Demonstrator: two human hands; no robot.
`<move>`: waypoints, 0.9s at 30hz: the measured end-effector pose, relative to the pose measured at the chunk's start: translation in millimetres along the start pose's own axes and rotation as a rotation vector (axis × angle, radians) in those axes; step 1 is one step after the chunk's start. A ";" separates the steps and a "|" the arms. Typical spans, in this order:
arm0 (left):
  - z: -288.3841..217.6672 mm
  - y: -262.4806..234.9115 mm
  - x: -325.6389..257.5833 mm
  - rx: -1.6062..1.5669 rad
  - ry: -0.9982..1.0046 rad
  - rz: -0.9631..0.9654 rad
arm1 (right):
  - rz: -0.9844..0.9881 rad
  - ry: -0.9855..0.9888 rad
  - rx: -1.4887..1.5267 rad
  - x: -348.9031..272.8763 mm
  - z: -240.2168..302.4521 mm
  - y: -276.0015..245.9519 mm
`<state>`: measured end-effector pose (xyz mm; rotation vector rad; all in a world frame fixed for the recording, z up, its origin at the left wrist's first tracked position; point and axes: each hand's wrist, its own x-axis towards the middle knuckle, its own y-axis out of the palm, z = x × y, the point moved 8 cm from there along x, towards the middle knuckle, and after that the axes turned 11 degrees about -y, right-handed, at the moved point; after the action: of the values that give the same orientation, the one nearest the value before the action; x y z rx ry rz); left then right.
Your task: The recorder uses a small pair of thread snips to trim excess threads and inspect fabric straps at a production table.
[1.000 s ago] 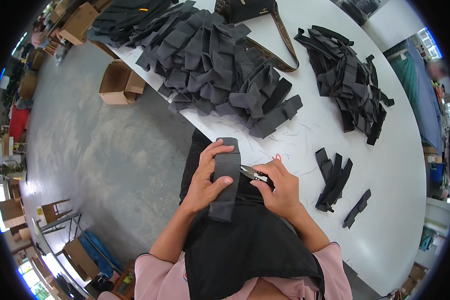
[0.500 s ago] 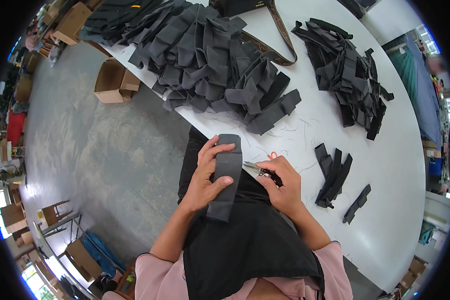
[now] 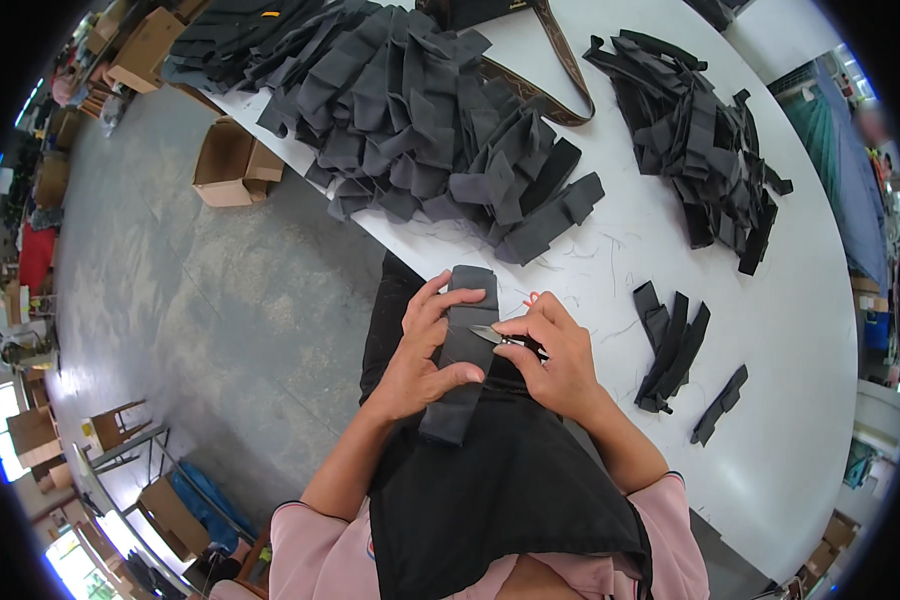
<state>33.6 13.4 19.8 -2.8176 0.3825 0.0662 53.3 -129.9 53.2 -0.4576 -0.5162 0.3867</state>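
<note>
My left hand (image 3: pixel 413 352) grips a dark grey folded fabric strip (image 3: pixel 462 350), its fingers at the upper part and thumb lower down on the strip. The strip hangs lengthwise above my black apron, its lower end over my lap. In my right hand (image 3: pixel 558 362) is a pair of small thread snips (image 3: pixel 486 333). Their metal blades lie over the right half of the strip, near a crossing seam, and look closed. Whether a thread sits between the blades is too small to tell. An orange-red loop (image 3: pixel 532 299) shows just above my right fingers.
A large heap of grey fabric strips (image 3: pixel 400 100) covers the table's far left. Another pile (image 3: pixel 695 150) lies far right. A few strips (image 3: pixel 673 345) and a single one (image 3: pixel 720 405) rest nearer. Loose threads dot the white table (image 3: pixel 770 470). A cardboard box (image 3: pixel 228 165) stands left.
The snips have moved left from beside the strip onto its face, and their parted blades have come together. My left hand and the strip have shifted slightly right.
</note>
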 end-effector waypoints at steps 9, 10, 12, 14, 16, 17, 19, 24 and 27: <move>3.4 17.9 41.7 -0.272 -0.143 -0.129 | -0.334 0.505 0.492 -51.3 -38.7 -11.4; 9.2 22.9 52.6 -0.303 -0.234 -0.138 | -0.354 0.511 0.481 -58.4 -33.9 -17.2; 10.1 35.2 71.5 -0.330 -0.320 -0.122 | -0.352 0.257 0.129 -64.4 1.8 -41.6; 8.5 48.5 87.3 -0.414 -0.403 -0.120 | -0.348 0.118 0.012 -67.4 19.3 -48.0; 8.2 59.9 96.0 -0.405 -0.359 -0.093 | -0.304 -0.040 -0.140 -67.9 36.2 -43.7; 5.6 63.3 99.4 -0.400 -0.321 -0.090 | -0.318 -0.035 -0.150 -69.4 34.2 -43.2; 0.0 71.3 102.0 -0.414 -0.312 -0.059 | -0.298 -0.111 -0.239 -70.1 34.8 -39.1; -7.0 83.9 104.9 -0.529 -0.409 0.002 | -0.329 -0.161 -0.291 -75.5 15.8 -34.1; 2.1 87.1 103.7 -0.689 -0.480 0.056 | -0.464 -0.180 -0.195 -73.2 18.6 -47.0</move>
<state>110.2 -92.5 -15.7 -3.2846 0.3713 1.0469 -4.5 -196.6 63.6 -0.4766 -0.8175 -0.0708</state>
